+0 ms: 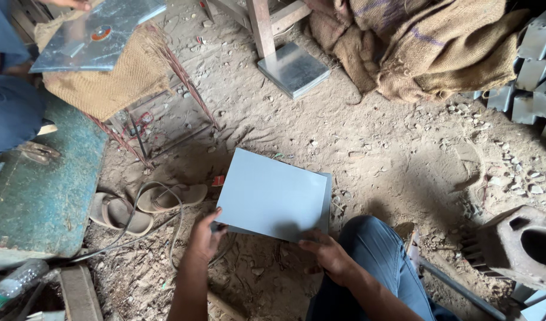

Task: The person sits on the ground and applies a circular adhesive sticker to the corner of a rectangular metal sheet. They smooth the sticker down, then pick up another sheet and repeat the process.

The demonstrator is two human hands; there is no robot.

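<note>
A flat grey metal sheet (273, 195) lies on the dirt floor (392, 154), in the middle and near the person. It looks like a small stack, with a second edge showing along its right side. The left hand (206, 236) holds the near left corner of the sheet, fingers curled around the edge. The right hand (326, 252) grips the near right edge, fingers closed on it. The person's knee in blue jeans (377, 249) is just right of the right hand.

Left of the sheet lie two sandals (145, 205), with a thin cable (172, 232) looping over them. Farther left is a worn green box (41, 190). Far left stands a stool covered in sacking (115, 80), with another shiny metal sheet (97, 32) on top. At the far side, one more grey sheet (293, 68) lies by a wooden post (262, 27). Brown sacks (427, 44) are piled far right. A heavy iron block (519, 246) sits near right.
</note>
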